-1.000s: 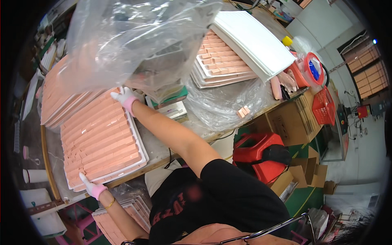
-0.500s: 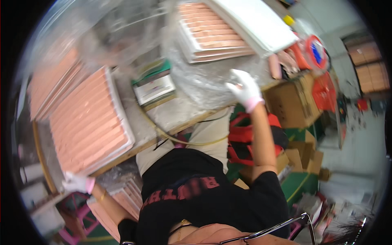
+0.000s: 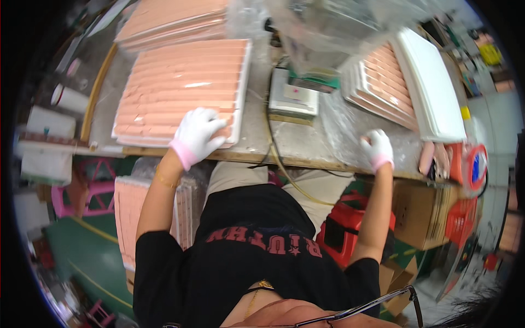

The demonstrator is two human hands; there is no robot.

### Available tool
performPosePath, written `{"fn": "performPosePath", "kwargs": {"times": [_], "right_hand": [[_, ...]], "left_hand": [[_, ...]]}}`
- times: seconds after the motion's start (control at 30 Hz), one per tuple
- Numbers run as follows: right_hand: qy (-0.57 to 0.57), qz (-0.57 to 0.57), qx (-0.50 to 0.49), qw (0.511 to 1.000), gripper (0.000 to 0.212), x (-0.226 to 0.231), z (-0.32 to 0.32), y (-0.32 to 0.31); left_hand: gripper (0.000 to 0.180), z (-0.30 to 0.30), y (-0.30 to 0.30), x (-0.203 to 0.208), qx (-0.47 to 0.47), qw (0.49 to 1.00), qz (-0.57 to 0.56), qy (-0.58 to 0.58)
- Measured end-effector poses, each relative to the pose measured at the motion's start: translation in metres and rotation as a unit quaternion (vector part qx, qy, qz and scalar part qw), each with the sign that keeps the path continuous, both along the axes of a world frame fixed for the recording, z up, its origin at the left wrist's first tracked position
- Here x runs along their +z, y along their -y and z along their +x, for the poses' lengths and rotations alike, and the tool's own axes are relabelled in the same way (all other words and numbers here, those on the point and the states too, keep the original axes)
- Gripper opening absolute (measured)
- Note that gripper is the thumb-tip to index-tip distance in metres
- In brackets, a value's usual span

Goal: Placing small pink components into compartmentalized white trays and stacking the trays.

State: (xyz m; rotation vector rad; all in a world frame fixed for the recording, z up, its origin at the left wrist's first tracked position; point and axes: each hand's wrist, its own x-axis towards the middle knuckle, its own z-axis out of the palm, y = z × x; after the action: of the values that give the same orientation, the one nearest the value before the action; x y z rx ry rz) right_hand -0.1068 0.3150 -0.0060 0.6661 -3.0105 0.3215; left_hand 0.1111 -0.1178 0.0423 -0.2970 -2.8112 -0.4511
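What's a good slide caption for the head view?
Gloved left hand at a white tray of pink blocks, gloved right hand near clear plastic film.

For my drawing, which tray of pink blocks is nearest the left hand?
The front-left tray on the table; the left hand is over its near right corner. Farther away are the back stack, the low stack and the right stack.

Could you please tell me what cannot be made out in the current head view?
All in the head view:
Right hand: what, if anything, it holds; its curled fingers hide this.
Left hand: whether its fingertips press the tray; the hand itself covers them.
Clear plastic: blurs whatever lies behind it.
Upper stack: far end cut off by the top edge.
Lower stack: partly hidden behind the left forearm.
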Motion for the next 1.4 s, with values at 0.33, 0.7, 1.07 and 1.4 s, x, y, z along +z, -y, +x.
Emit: {"fn": "performPosePath", "kwargs": {"times": [0.33,0.7,1.07,1.4], "right_hand": [[0.31,-0.594,-0.029,0.742,0.036,0.004,0.035,0.064],[0.176,-0.596,0.145,0.77,0.034,0.013,0.11,0.171],[0.133,-0.491,0.159,0.846,0.034,0.018,0.098,0.146],[0.318,-0.573,0.108,0.748,0.035,0.002,0.085,0.162]], "left_hand": [[0.038,0.005,-0.001,-0.013,0.039,0.999,0.004,0.016],[0.032,-0.064,-0.086,-0.063,-0.042,0.422,0.89,0.168],[0.036,-0.057,-0.134,-0.08,-0.012,0.311,0.923,0.226],[0.038,-0.055,-0.117,-0.075,-0.032,0.332,0.916,0.223]]}}
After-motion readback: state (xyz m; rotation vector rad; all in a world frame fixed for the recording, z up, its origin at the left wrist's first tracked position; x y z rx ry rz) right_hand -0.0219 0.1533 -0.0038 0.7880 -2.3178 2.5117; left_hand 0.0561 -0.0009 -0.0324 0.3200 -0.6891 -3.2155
